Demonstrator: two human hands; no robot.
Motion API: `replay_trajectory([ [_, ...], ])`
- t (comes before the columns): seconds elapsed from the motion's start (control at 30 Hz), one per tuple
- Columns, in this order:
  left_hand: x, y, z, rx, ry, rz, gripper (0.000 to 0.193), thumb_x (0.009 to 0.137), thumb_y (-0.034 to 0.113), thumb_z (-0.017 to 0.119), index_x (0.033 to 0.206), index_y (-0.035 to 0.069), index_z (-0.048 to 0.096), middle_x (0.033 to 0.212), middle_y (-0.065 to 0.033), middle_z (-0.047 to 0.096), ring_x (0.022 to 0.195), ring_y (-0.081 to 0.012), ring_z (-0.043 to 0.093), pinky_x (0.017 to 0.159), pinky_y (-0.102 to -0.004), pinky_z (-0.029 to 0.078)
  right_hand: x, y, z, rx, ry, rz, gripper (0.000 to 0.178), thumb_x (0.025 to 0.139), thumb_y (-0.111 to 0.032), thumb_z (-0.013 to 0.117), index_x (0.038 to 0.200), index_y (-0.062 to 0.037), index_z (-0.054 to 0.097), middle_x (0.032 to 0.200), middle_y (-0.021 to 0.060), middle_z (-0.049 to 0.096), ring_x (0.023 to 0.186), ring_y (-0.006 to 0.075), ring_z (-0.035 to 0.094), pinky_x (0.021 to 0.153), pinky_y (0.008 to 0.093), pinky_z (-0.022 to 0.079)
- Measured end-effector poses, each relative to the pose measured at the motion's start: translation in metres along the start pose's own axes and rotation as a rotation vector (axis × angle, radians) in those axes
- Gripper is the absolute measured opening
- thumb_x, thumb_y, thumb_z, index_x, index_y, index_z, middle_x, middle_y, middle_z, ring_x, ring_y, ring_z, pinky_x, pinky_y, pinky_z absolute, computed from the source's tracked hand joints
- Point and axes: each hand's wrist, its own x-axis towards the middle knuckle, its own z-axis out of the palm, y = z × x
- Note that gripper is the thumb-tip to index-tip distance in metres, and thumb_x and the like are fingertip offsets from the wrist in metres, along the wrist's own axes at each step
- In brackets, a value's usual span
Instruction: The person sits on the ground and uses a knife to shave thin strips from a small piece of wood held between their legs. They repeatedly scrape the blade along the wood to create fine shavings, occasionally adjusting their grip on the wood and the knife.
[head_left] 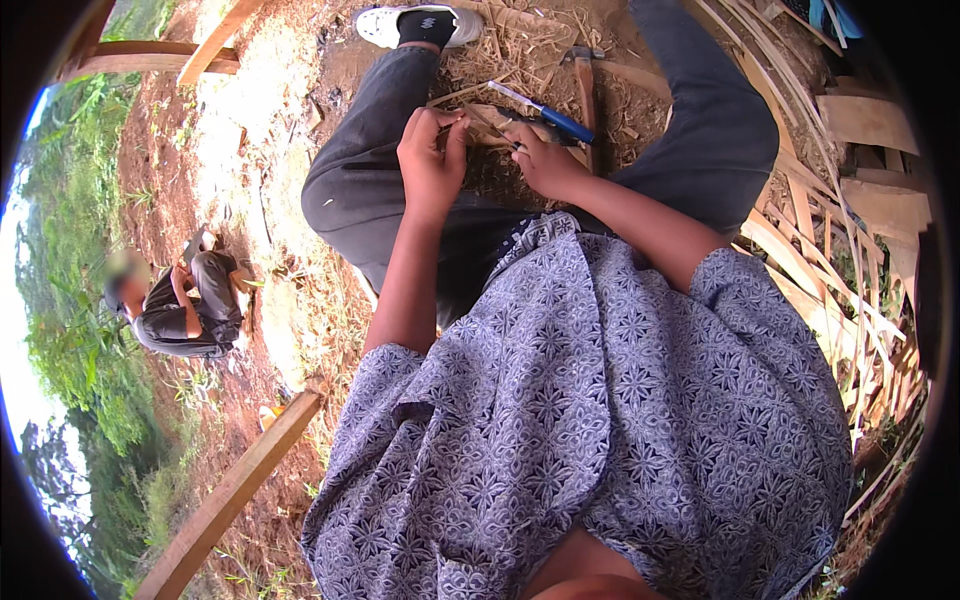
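Observation:
Between my bent knees, both hands are close together over the ground. My left hand [432, 150] is closed in a pinch, thumb against fingers, on a thin pale wood strip [488, 139]. To its right, my right hand [547, 165] is wrapped round a slim dark tool that looks like a knife [492, 127], its thin end slanting toward the left fingers. Just beyond the right hand lies a blue-handled tool [566, 123] with a long pale blade. A hammer-like tool [586, 95] with a wooden handle and dark metal head lies behind it.
Wood shavings [510, 45] litter the brown soil. Long split strips [800, 245] and a stack of boards [870, 122] lie on my right. A wooden beam [235, 490] slants at lower left. Another person [190, 310] sits on the ground farther left, before green bushes.

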Motion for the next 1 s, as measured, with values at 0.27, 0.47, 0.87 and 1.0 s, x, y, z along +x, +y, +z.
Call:
replay_trajectory([
  [0.27, -0.006, -0.006, -0.005, 0.043, 0.033, 0.005, 0.01, 0.093, -0.001, 0.072, 0.096, -0.002, 0.063, 0.095, -0.0121, 0.069, 0.091, -0.019, 0.071, 0.08, -0.0303, 0.059, 0.002, -0.079, -0.052, 0.379, 0.259, -0.153, 0.033, 0.104, -0.022, 0.058, 0.134, -0.0099, 0.053, 0.074, 0.0142, 0.066, 0.066, 0.0315, 0.066, 0.062, 0.0434, 0.048],
  [0.47, 0.011, 0.006, 0.011, 0.015, 0.02, 0.03, 0.009, 0.094, -0.001, 0.072, 0.094, -0.002, 0.062, 0.095, -0.0118, 0.07, 0.092, -0.017, 0.071, 0.081, -0.0304, 0.058, 0.004, 0.019, 0.02, 0.092, 0.157, -0.037, 0.039, 0.104, -0.028, 0.057, 0.137, -0.0087, 0.052, 0.108, 0.0204, 0.072, 0.097, 0.038, 0.072, 0.085, 0.0474, 0.053],
  [0.87, -0.005, -0.028, -0.012, -0.129, 0.193, -0.121, 0.011, 0.095, -0.002, 0.071, 0.091, -0.004, 0.061, 0.094, -0.0126, 0.069, 0.085, -0.0151, 0.071, 0.074, -0.0269, 0.058, 0.016, -0.099, -0.053, 0.468, 0.363, -0.242, 0.037, 0.105, -0.022, 0.057, 0.14, -0.0104, 0.054, 0.08, 0.0064, 0.062, 0.069, 0.0222, 0.058, 0.065, 0.0371, 0.045],
  [1.0, -0.007, -0.018, -0.018, 0.026, 0.133, -0.015, 0.01, 0.094, -0.002, 0.071, 0.091, -0.004, 0.061, 0.093, -0.0125, 0.068, 0.088, -0.0165, 0.071, 0.074, -0.027, 0.058, 0.007, -0.105, -0.05, 0.38, 0.379, -0.33, 0.036, 0.105, -0.021, 0.057, 0.14, -0.0131, 0.053, 0.072, 0.0086, 0.066, 0.058, 0.0236, 0.063, 0.056, 0.0367, 0.047],
])
